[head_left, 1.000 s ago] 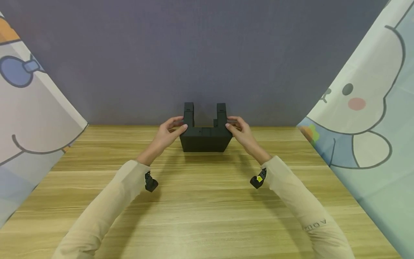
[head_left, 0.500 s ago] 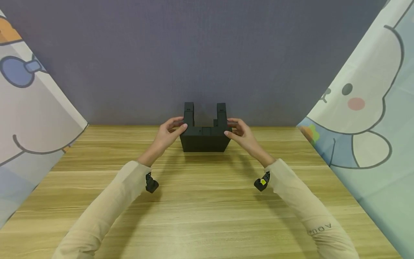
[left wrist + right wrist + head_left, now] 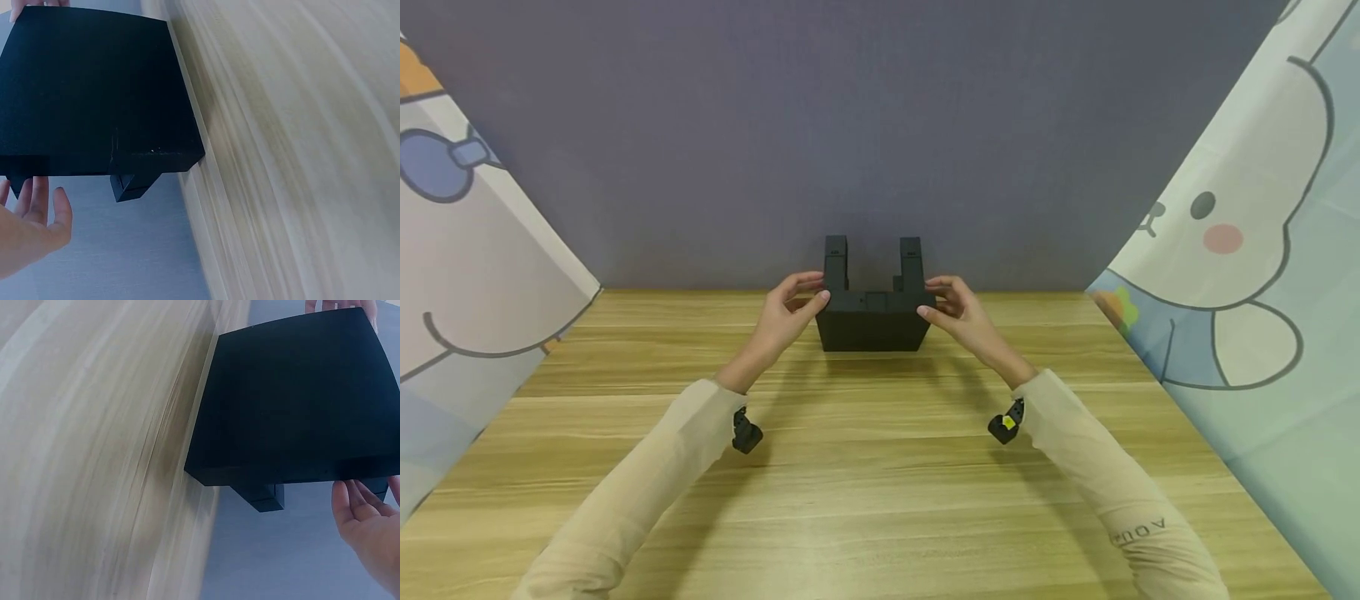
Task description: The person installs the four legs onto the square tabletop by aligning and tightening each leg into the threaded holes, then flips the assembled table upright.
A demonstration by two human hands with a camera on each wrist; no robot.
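A black boxy device (image 3: 874,325) with two upright prongs stands at the back of the wooden table, its broad flat face toward me. My left hand (image 3: 784,321) holds its left side, thumb at the upper front corner and fingers reaching behind. On the other side my right hand (image 3: 966,318) holds it the same way, its thumb on the upper front edge. In the left wrist view the left hand (image 3: 31,228) has its fingertips at the device's side (image 3: 94,87). In the right wrist view the right hand's fingers (image 3: 350,500) are right at the opposite side.
The device stands close before a grey-blue partition (image 3: 880,125). Cartoon-printed cloths hang at the left (image 3: 482,267) and right (image 3: 1240,250). Wooden tabletop (image 3: 880,483) stretches between the forearms. A small black camera is worn on each wrist.
My right thumb has slid slightly left and down along the device's edge, and the right wrist has swung a little outward. The device and left hand stay nearly in place.
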